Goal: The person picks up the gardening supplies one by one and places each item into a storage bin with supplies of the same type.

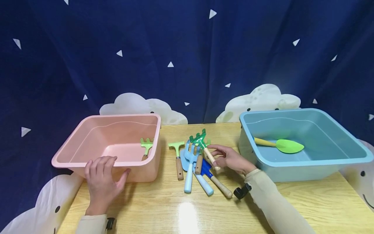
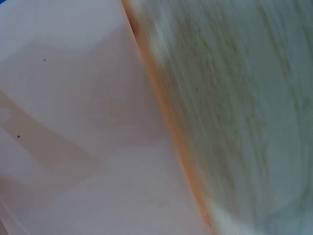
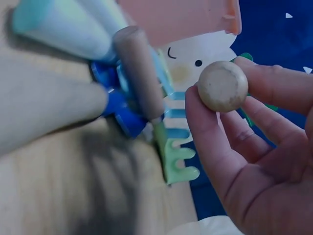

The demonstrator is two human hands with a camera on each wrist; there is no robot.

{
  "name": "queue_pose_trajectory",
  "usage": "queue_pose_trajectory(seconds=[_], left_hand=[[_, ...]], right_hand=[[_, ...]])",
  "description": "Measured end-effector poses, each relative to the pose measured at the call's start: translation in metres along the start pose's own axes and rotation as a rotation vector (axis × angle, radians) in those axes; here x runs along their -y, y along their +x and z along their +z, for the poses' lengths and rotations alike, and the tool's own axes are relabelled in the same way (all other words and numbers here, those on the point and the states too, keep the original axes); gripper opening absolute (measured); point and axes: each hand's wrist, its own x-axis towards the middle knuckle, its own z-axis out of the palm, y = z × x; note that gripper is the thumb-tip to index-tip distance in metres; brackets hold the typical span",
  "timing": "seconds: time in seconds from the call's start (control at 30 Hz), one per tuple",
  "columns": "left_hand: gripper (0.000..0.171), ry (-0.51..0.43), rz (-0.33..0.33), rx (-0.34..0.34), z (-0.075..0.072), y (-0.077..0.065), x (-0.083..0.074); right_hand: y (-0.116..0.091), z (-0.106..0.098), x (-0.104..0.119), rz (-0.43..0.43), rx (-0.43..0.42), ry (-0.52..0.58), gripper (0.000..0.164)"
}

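At the front rim of the pink bin (image 1: 87, 165), my left hand (image 1: 102, 182) has its fingers bent over the edge and its thumb outside. The left wrist view shows only a pale wall and wood grain. My right hand (image 1: 232, 159) pinches the wooden handle (image 3: 223, 87) of a dark green hand rake (image 1: 200, 139), held above the other tools. Beneath it lie a light blue fork (image 1: 191, 156), a blue tool (image 1: 206, 167) with a wooden handle, and another light blue handle (image 1: 204, 185). A light green tool (image 3: 178, 164) with prongs is partly covered.
Left of the pile lies a light green T-headed rake (image 1: 177, 152). The pink bin holds a small light green rake (image 1: 147, 144). At right, a blue bin (image 1: 315, 162) contains a green trowel (image 1: 289, 146). A dark blue curtain (image 1: 187, 48) hangs behind the wooden table (image 1: 152, 208).
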Motion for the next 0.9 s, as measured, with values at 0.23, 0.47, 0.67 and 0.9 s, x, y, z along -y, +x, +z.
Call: queue_pose_trajectory(seconds=[0.23, 0.47, 0.67, 0.9], left_hand=[[0.061, -0.010, 0.003, -0.011, 0.000, -0.001, 0.001], [0.060, -0.010, 0.007, -0.010, 0.001, 0.000, 0.001], [0.060, -0.014, 0.009, -0.008, 0.002, 0.000, 0.001], [0.060, -0.013, 0.002, -0.004, 0.000, -0.001, 0.003]], right_hand=[[0.011, 0.004, 0.025, -0.031, 0.029, 0.007, 0.072], [0.026, 0.009, 0.053, -0.035, 0.022, -0.002, 0.075], [0.038, 0.011, 0.071, -0.057, 0.039, -0.026, 0.074], [0.052, 0.014, 0.093, -0.065, 0.078, -0.067, 0.073]])
